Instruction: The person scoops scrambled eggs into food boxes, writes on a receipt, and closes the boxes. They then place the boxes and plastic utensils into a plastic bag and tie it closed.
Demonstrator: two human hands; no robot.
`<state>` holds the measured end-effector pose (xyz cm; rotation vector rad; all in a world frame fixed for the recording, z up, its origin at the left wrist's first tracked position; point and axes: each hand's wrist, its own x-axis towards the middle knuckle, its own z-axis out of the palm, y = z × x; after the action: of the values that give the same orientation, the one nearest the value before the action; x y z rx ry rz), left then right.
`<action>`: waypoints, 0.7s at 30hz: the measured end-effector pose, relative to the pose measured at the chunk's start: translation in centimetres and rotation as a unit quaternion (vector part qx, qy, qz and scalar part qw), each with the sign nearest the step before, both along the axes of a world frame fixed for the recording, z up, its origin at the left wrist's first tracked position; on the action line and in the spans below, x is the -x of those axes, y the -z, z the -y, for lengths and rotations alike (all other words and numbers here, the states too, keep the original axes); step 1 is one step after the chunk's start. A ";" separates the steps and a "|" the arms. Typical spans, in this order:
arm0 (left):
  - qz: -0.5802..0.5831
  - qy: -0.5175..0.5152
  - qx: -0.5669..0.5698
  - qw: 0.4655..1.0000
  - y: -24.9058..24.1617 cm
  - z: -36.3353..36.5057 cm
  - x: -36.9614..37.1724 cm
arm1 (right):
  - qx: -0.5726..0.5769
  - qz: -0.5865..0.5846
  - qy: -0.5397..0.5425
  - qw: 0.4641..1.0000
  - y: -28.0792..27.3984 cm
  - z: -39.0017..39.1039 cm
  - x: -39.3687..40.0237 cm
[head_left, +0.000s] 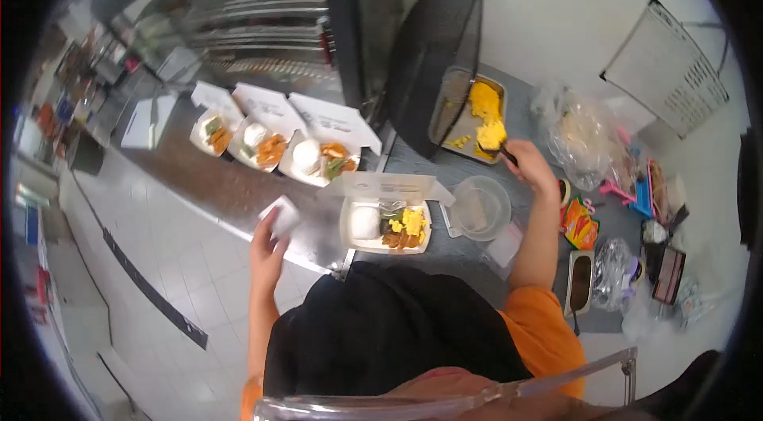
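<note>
My right hand [531, 168] is closed around the dark handle of a serving spoon [507, 154], whose end is in the yellow scrambled egg [488, 113] in a metal tray [438, 132]. My left hand [267, 252] grips a small white squarish thing [280, 216] above the steel counter; its kind is not clear. Between my hands an open meal box [346, 235] stands in front of me, with a ball of white rice [366, 222], egg [412, 221] and brown pieces [404, 241] in it.
Three more open meal boxes [359, 160] with rice and orange-brown food line the counter at left. A dark mesh cover [433, 63] stands tilted open by the tray. A round clear tub [482, 209] is right of my box. Plastic bags [584, 143] and a sauce tray [581, 282] lie farther right.
</note>
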<state>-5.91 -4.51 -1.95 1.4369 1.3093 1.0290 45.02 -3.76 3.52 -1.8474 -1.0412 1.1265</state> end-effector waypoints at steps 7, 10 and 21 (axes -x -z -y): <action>-0.146 0.044 -0.288 0.945 4.8 -6.5 -6.8 | 0.039 -0.078 -0.119 0.989 -6.1 -2.7 13.3; -0.106 0.221 -0.123 0.962 5.0 -5.4 -6.6 | 0.054 0.001 -0.299 0.953 -1.3 -8.8 17.0; -0.171 0.219 -0.157 0.948 4.1 -0.4 -2.0 | -0.150 0.480 -0.280 0.818 12.4 -12.5 25.1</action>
<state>-3.87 -4.10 -6.09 2.1102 1.0079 0.7268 19.93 8.72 -8.85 -1.8747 -2.2948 0.1622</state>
